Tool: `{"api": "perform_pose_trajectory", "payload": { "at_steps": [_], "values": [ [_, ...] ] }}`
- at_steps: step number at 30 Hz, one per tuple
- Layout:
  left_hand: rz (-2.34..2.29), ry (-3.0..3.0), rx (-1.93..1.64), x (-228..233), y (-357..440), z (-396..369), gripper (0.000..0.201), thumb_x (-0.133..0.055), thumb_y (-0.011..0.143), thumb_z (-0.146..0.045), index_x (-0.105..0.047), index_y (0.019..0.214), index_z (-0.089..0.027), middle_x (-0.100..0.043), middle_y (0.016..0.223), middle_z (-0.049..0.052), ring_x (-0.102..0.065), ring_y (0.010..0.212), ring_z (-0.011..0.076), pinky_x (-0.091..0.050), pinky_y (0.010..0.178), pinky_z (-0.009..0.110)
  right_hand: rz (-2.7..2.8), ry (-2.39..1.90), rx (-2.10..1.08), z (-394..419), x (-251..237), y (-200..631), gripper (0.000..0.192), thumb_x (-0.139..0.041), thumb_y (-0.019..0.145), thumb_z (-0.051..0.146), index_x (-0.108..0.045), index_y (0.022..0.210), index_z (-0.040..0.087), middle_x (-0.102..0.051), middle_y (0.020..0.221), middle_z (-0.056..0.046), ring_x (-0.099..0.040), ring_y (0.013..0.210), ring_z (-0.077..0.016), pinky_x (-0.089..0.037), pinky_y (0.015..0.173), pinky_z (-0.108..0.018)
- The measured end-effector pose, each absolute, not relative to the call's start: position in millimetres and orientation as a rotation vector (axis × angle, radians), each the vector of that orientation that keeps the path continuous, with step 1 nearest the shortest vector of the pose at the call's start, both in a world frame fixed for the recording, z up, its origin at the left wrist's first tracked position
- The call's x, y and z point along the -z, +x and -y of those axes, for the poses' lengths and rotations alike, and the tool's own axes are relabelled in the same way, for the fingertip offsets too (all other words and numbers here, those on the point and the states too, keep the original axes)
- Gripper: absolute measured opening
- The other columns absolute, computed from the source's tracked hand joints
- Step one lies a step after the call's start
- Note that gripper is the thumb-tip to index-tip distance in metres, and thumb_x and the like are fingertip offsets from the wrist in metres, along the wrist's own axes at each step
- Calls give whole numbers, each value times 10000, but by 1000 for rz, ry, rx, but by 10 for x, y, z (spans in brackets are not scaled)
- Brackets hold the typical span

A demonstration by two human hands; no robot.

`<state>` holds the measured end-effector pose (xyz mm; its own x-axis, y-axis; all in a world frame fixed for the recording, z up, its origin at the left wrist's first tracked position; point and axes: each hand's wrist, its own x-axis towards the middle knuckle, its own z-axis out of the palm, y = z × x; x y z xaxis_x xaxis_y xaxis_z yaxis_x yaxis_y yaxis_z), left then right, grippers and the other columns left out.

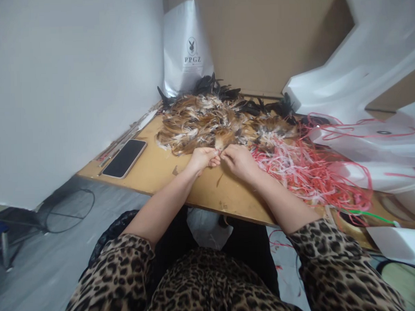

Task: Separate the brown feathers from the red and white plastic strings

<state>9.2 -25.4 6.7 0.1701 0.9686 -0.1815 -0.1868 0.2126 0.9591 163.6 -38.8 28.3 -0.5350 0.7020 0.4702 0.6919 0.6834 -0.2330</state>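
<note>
My left hand (pixel 205 159) and my right hand (pixel 240 161) meet fingertip to fingertip above the near part of the table. A tuft of brown feathers (pixel 224 139) rises from between them, its base pinched in my left thumb and finger. My right fingers are closed close beside that base; whatever they grip is too small to make out. Just beyond my hands spreads a heap of brown and white feathers (pixel 193 124), with black feathers (pixel 208 85) along its far side. Pink and white strips (pixel 296 170) lie tangled to the right of my right hand.
A phone (pixel 125 158) lies at the left of the wooden table (pixel 164 177). At the back stands a silver-white bag (pixel 186 47) against brown board. White plastic shapes (pixel 361 86) crowd the right side, near a green strip (pixel 375 216).
</note>
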Motion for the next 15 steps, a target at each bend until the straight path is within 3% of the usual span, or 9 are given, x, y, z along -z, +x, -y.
{"api": "perform_pose_trajectory", "payload": {
  "at_steps": [3, 5, 7, 11, 15],
  "values": [
    [-1116, 1172, -924, -71, 97, 285, 171, -591, 768, -154, -580, 617, -74, -579, 496, 18, -541, 404, 66, -419, 422, 166, 2469, -1055, 139, 399, -358, 1651, 254, -430, 873, 279, -614, 749, 155, -582, 777, -88, -457, 772, -184, -287, 713, -322],
    [-1085, 1346, -771, -74, 93, 322, 213, -570, 775, -148, -573, 577, -70, -567, 466, 28, -541, 395, 76, -424, 422, 175, 2492, -1016, 49, 368, -407, 1702, 248, -454, 856, 286, -625, 731, 156, -583, 790, -89, -460, 795, -187, -297, 729, -327],
    [-962, 1481, -627, -82, 82, 362, 214, -584, 768, -179, -589, 585, -67, -577, 471, 41, -554, 409, 85, -431, 431, 178, 2476, -967, -259, 315, -436, 1785, 224, -495, 824, 291, -626, 705, 153, -581, 769, -72, -482, 772, -171, -330, 726, -313],
    [-746, 1486, -561, -119, 54, 404, 237, -629, 744, -288, -628, 655, -68, -603, 527, 48, -569, 446, 82, -425, 432, 165, 2180, -891, -1181, 229, -414, 1932, 224, -591, 731, 368, -621, 713, 146, -600, 676, -29, -526, 636, -134, -400, 643, -273],
    [-678, 1203, -726, -138, 24, 370, 219, -675, 708, -289, -641, 753, -77, -614, 594, 22, -533, 443, 37, -381, 413, 128, 1761, -847, -1388, 233, -339, 1888, 231, -693, 615, 361, -624, 664, 146, -624, 659, -20, -557, 660, -135, -423, 675, -265]
  ]
}}
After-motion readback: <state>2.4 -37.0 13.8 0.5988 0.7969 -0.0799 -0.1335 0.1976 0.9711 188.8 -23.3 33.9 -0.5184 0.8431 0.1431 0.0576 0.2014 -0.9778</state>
